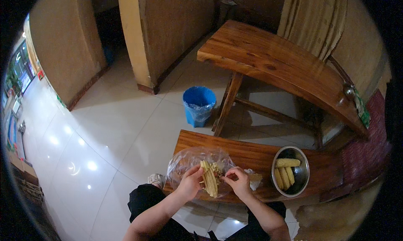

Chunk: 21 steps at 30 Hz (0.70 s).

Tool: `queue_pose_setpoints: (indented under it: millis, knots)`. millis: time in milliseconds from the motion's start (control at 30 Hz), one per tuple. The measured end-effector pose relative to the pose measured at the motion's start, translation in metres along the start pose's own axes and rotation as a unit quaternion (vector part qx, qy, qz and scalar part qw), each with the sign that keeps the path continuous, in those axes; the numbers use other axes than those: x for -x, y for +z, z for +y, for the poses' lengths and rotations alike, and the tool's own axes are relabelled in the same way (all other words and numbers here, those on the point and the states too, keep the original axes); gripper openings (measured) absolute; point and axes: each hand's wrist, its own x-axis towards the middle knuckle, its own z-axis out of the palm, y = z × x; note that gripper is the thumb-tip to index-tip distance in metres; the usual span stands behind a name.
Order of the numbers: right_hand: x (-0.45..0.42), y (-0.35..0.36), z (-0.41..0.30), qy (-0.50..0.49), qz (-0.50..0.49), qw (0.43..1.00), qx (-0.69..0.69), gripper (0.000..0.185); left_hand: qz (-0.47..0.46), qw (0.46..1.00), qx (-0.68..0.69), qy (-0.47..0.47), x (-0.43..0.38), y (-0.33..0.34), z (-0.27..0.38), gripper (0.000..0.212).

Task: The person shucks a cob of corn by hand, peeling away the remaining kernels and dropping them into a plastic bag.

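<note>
My left hand grips an ear of corn, tilted over a clear plastic bag on the wooden bench. Part of the ear's surface looks stripped into flat rows. Behind it, loose corn kernels lie on the bag. My right hand hovers just right of the ear, thumb and fingertips drawn together. Whether something small sits between those fingertips is too fine to tell. To the right, a metal bowl holds several corn cobs. Crumpled white paper lies between my right hand and the bowl.
The wooden bench stretches across in front of my knees. Beyond it stands a higher wooden table on angled legs. A blue bin with a plastic liner stands on the tiled floor. A dark red cloth covers the right end.
</note>
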Motion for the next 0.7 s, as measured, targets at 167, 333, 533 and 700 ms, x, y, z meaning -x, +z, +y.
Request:
queue_pose_setpoints:
  millis: [167,333,533,700]
  knots:
    - [0.003,0.007,-0.006,0.051,-0.039,0.992,0.107,0.013,0.006,1.000,0.005,0.011,0.002,-0.007,-0.003,0.029]
    - [-0.003,0.028,-0.003,-0.079,0.080,0.986,0.126,0.013,0.005,1.000,-0.006,0.024,0.006,0.001,0.001,0.028]
    - [-0.013,0.031,-0.027,0.134,-0.036,0.986,-0.093,0.022,0.020,0.998,-0.021,0.049,0.006,-0.001,0.006,0.028]
    - [-0.016,0.047,-0.021,0.065,-0.038,0.989,-0.130,0.029,0.070,0.993,-0.072,0.064,0.003,0.006,0.010,0.034]
